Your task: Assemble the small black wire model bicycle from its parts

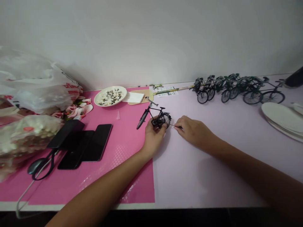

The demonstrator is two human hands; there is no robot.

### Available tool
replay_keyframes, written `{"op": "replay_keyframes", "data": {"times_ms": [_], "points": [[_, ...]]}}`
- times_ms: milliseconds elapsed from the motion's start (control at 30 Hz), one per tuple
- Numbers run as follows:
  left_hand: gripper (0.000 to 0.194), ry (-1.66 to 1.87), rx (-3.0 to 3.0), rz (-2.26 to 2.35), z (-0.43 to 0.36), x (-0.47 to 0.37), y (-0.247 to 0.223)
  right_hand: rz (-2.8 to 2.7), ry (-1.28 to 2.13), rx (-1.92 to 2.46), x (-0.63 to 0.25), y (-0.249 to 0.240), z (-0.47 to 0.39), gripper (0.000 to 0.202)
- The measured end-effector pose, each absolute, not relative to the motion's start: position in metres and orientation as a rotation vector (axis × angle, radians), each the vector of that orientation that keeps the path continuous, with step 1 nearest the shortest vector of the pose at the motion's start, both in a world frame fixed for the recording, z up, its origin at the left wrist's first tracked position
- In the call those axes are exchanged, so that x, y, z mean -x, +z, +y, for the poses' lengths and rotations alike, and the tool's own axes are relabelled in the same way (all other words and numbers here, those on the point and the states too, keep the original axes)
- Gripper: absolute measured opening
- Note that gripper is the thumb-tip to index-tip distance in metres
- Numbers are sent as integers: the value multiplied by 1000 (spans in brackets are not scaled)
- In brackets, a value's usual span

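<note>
A black miniature bicycle (155, 113) is held above the table, its front wheel pointing to the left. My left hand (153, 138) grips it low down, fingers closed around the part near the pedals and rear wheel. Just to the right, my right hand (190, 129) pinches a thin rod-like tool (173, 125), its tip directed at the bicycle's rear wheel. Whether the tip touches the wheel I cannot tell. My right fingers cover most of the tool, so its exact kind is hidden.
Several miniature bicycles (227, 90) stand along the wall at the right, beside white plates (284, 119). A dish (97, 99) of small pieces sits at the back left. Dark phones (97, 143), a smartwatch (39, 166) and plastic bags (35, 85) occupy the left side.
</note>
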State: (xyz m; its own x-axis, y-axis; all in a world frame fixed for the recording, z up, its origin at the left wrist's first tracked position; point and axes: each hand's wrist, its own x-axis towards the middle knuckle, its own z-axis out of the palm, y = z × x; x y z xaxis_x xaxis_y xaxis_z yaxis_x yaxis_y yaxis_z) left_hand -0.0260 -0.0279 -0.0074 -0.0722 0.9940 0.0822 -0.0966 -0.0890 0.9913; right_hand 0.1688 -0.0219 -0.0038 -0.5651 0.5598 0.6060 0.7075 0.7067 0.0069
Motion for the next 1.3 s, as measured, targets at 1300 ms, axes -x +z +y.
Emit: {"op": "replay_keyframes", "data": {"times_ms": [1300], "points": [[30,1633,-1545,1213,-28,26,-12,-1428,1587,1150,-138,25,-51,56]]}}
